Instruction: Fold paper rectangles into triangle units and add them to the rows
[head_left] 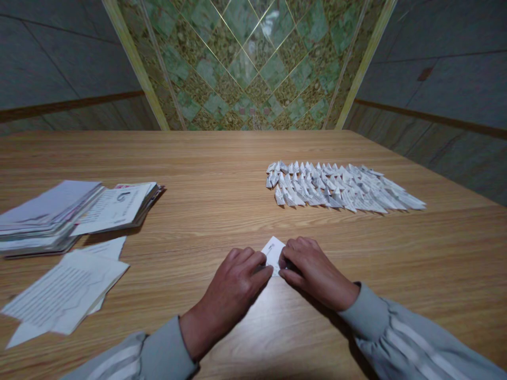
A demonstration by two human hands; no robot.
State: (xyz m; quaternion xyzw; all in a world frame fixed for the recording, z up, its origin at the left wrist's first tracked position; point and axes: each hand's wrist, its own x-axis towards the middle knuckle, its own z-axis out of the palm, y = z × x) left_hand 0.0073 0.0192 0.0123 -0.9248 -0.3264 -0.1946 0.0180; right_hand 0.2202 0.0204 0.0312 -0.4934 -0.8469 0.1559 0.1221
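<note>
A small folded piece of white paper with some print lies on the wooden table in front of me, its pointed tip facing away. My left hand pinches its left edge between thumb and curled fingers. On the opposite side, my right hand grips the right edge in the same way and hides part of it. Beyond my right hand stand rows of several folded paper boats, packed closely side by side.
Loose printed sheets lie at the left, partly overlapping. Behind them are a thick stack of paper and a pile of printed booklets. The wooden table reaches back to a tiled wall.
</note>
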